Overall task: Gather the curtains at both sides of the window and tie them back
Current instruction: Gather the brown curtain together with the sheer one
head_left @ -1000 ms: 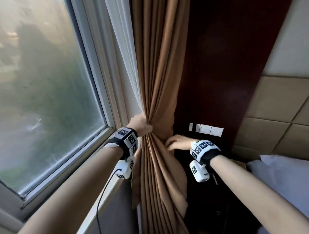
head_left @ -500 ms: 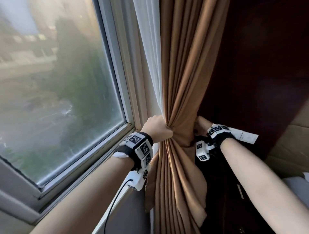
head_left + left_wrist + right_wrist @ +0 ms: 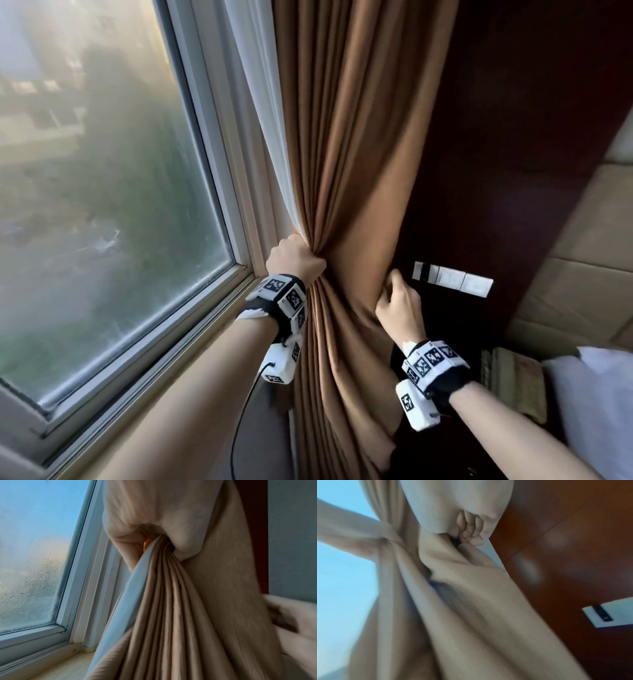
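Note:
A tan curtain [image 3: 356,144] hangs bunched at the right side of the window [image 3: 102,192], with a white sheer curtain [image 3: 263,113] along its window-side edge. My left hand [image 3: 296,262] grips the gathered folds in a fist at sill height; in the left wrist view the pleats [image 3: 171,582] fan down out of my left hand [image 3: 154,539]. My right hand [image 3: 394,301] holds the curtain's right edge by the dark wall. The right wrist view shows its fingers [image 3: 471,532] curled round a fold of the tan curtain [image 3: 471,601]. No tie-back shows in any view.
A dark wooden wall panel [image 3: 507,144] stands right behind the curtain, with a white switch plate [image 3: 452,279] on it. The window sill [image 3: 56,666] runs below the glass. A padded headboard [image 3: 582,260] and a white pillow [image 3: 596,404] lie at the right.
My right hand has come out from behind the curtain and now holds its right edge in front of the switch plate. My left hand has kept its grip on the bunch.

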The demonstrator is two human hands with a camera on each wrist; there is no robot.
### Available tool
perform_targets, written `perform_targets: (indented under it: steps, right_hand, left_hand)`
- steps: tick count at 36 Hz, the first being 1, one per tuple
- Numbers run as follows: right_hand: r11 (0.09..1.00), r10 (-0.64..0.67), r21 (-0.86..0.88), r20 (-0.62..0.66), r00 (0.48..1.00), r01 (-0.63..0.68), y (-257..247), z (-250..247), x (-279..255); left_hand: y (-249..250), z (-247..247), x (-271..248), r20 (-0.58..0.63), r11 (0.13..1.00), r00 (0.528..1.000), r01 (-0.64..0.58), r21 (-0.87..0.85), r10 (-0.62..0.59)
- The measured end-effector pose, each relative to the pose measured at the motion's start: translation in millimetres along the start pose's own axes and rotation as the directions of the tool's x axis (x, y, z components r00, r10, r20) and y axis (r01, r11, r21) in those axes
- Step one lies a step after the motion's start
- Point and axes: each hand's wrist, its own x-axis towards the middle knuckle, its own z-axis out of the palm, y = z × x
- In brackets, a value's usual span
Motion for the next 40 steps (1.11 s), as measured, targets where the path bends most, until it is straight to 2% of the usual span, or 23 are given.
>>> perform_targets:
  steps: [4,8,11,13,14,16,18,19,20,22,23,25,27,28,31,33,35,38,40]
  right_hand:
    - [0.999,0.01,0.033,0.0,1.0,-0.01,-18,1,-19]
    - [0.994,0.11,-0.037,0.105,0.988,-0.106,-21,4,-13]
    - [0.965,0.257,-0.115,0.251,0.933,-0.235,-8,2,5]
    - [0.946,0.313,-0.185,0.31,0.898,-0.266,-2,-4,9]
    - [0.953,0.283,-0.187,0.281,0.917,-0.237,-3,-6,5]
    - [0.989,0.127,-0.092,0.129,0.983,-0.116,-12,-13,-15]
    - [0.999,-0.036,0.031,-0.044,0.998,0.038,-27,-17,-44]
    - [0.993,-0.096,0.061,-0.053,0.994,0.099,-36,-20,-59]
    - [0.991,-0.12,0.059,0.019,0.993,0.119,-43,-20,-72]
    - [0.993,-0.115,0.032,0.25,0.961,0.111,-55,-11,-92]
    - [0.997,-0.075,0.029,0.35,0.934,0.07,-59,-4,-99]
    - [0.999,0.046,-0.03,0.46,0.887,-0.036,-66,13,-106]
    - [0.984,0.174,-0.12,0.482,0.858,-0.133,-68,28,-104]
    - [0.977,0.208,-0.147,0.461,0.863,-0.156,-69,34,-102]
    - [0.961,0.2,-0.252,0.356,0.913,-0.112,-81,39,-99]
    - [0.952,0.176,-0.297,0.333,0.926,-0.074,-87,41,-98]
    - [0.969,0.125,-0.246,0.361,0.924,-0.035,-91,43,-96]
    - [0.999,0.035,0.0,0.409,0.912,-0.038,-89,45,-98]
    - [0.984,-0.017,0.171,0.398,0.917,-0.056,-86,39,-102]
  left_hand:
    - [3,1,-1,0.001,1.0,1.0,0.001,-0.011,-0.001]
    - [1,3,-7,0.027,0.998,0.998,-0.062,-0.003,0.062]
    - [0,3,-13,0.07,0.993,0.99,-0.121,-0.008,0.121]
    - [2,2,-15,0.114,0.989,0.982,-0.144,-0.039,0.148]
    - [3,2,-16,0.135,0.987,0.978,-0.152,-0.051,0.158]
    - [5,2,-17,0.162,0.984,0.971,-0.167,-0.057,0.174]
    - [7,1,-18,0.187,0.982,0.964,-0.183,-0.052,0.189]
    - [8,1,-18,0.197,0.98,0.96,-0.192,-0.045,0.197]
    - [9,1,-17,0.207,0.979,0.957,-0.202,-0.035,0.205]
    - [10,0,-16,0.231,0.977,0.95,-0.211,-0.014,0.208]
    - [10,-1,-15,0.244,0.978,0.948,-0.21,-0.005,0.205]
    - [9,-2,-14,0.259,0.977,0.944,-0.215,0.009,0.205]
    - [7,-2,-12,0.263,0.975,0.942,-0.222,0.023,0.209]
    - [5,-1,-12,0.263,0.974,0.941,-0.226,0.029,0.211]
    - [2,1,-9,0.263,0.974,0.942,-0.224,0.032,0.208]
    - [0,3,-7,0.257,0.974,0.943,-0.225,0.031,0.209]
    - [-1,5,-6,0.251,0.973,0.944,-0.228,0.03,0.214]
    - [-3,6,-5,0.243,0.972,0.945,-0.233,0.036,0.218]
    - [-6,5,-3,0.237,0.972,0.947,-0.231,0.041,0.215]
